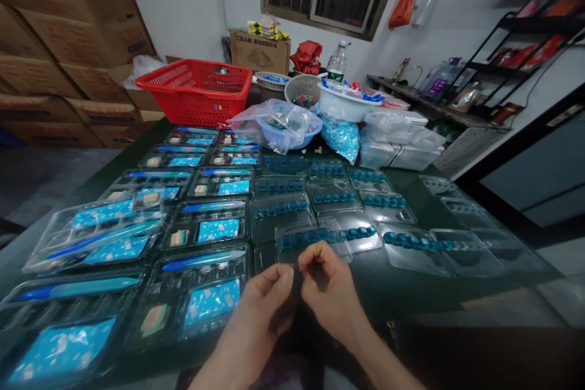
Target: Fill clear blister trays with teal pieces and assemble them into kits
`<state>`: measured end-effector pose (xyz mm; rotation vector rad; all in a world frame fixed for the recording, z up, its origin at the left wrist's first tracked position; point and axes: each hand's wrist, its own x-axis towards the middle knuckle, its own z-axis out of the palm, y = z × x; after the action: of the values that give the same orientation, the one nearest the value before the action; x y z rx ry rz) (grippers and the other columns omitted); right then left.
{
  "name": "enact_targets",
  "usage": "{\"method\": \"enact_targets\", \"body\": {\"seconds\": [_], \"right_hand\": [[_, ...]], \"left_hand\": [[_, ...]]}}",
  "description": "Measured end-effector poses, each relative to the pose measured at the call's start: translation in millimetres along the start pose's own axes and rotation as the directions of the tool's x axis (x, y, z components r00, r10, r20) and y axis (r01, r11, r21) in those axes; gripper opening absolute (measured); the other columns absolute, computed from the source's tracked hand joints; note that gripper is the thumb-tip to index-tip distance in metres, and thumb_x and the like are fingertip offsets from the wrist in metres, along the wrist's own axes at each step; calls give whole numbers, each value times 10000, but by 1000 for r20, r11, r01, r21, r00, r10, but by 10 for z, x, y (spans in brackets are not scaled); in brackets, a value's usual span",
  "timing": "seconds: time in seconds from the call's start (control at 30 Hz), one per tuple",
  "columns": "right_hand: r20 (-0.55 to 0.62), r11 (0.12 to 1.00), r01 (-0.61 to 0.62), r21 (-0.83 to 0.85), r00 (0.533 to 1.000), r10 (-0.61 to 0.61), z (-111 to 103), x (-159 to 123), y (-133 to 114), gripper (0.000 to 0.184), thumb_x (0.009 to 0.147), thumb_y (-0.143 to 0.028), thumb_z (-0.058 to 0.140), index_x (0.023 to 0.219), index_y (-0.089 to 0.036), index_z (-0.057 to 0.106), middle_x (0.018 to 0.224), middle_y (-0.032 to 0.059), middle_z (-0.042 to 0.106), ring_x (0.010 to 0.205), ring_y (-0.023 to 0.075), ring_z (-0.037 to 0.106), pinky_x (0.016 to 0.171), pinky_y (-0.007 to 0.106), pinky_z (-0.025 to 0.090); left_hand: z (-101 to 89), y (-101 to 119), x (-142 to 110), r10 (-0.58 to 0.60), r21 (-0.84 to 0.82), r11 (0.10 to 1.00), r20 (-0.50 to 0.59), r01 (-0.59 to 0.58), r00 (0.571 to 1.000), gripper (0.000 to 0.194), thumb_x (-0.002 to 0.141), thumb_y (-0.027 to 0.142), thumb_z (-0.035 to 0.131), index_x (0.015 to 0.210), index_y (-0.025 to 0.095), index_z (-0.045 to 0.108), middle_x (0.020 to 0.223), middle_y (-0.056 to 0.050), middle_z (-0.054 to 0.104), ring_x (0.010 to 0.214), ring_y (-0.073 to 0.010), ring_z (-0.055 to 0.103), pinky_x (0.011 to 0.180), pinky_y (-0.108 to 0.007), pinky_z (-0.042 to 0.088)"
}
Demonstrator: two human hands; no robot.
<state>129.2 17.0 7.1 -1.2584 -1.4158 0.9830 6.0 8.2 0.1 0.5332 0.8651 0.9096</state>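
Bare left hand (pixel 262 298) and bare right hand (pixel 329 286) face each other, thumbs and fingertips pinched narrow; whether anything small sits between them I cannot tell. Just beyond lies a clear plastic tray (pixel 284 257) with a row of teal translucent cubes (pixel 313 236). Left of them, another clear tray (pixel 171 283) bears a blue plastic pen (pixel 203 260) and a blue patterned packet (pixel 213 303).

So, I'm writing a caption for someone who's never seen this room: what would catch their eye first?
Probably the bright red basket at the back left of the table. Next, the clear trays in rows on the left, with blue pens and patterned blue packets. Then the left hand and right hand, close together at the near side.
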Motion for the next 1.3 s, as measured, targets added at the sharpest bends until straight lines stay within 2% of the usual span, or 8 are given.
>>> {"method": "enact_targets", "body": {"seconds": [0.27,0.33,0.43,0.6,0.8,1.0,1.13,1.3], "right_hand": [[166,929,-147,340,982,95,-89,-29,46,127,728,-78,443,788,-188,465,722,-17,508,604,91,479,530,195,396],[105,974,-64,219,994,41,-140,-61,37,112,766,-133,471,849,-195,514,776,3,535,650,109,501,572,223,419],[45,976,182,-115,983,-178,-213,-108,11,230,754,-163,550,975,-223,569,924,35,555,812,155,518,736,302,432],[190,879,371,-299,926,-326,-296,-138,6,260,795,-150,516,1036,-230,571,917,37,569,873,165,515,821,342,412],[268,887,344,-308,926,-267,-398,-176,-61,162,785,-160,535,936,-203,573,844,24,584,791,148,531,725,299,441],[120,919,165,-358,984,-130,-641,17,17,106,737,-178,587,842,-196,582,729,-3,559,654,120,529,603,243,441],[-24,817,140,-559,982,-185,-886,398,319,132,760,-229,563,877,-183,603,762,23,596,678,143,547,615,270,445],[67,678,189,-710,977,-202,-1001,656,524,123,740,-201,578,849,-188,632,742,23,606,714,160,556,644,290,435]], "left_hand": [[-34,-4,36,-17,-137,990,97,31,995,160,762,255,569,681,118,582,599,-14,495,441,-32,341,366,-147,182],[-33,21,52,-55,-174,983,52,63,997,170,755,270,575,675,120,578,592,-17,503,431,-31,344,354,-143,171],[-23,46,61,-105,-222,970,0,103,994,158,729,272,608,674,126,580,551,0,478,434,-39,361,349,-139,180],[35,41,46,-146,-189,972,-8,142,989,159,711,267,624,646,125,593,507,7,460,427,-47,362,344,-140,193],[113,30,12,-197,-112,975,-29,192,980,180,698,300,630,627,141,582,501,-10,486,428,-70,388,344,-153,169],[139,87,-9,-191,40,981,7,191,981,244,732,370,578,744,130,615,504,-12,487,366,-38,330,331,-156,123],[130,153,-19,-206,-8,978,-1,206,978,261,759,365,545,794,119,624,544,-18,504,389,-36,345,348,-153,178],[89,215,-27,-193,-121,976,-83,183,978,230,724,320,594,789,106,647,630,-53,552,526,-97,461,389,-176,287]]}}
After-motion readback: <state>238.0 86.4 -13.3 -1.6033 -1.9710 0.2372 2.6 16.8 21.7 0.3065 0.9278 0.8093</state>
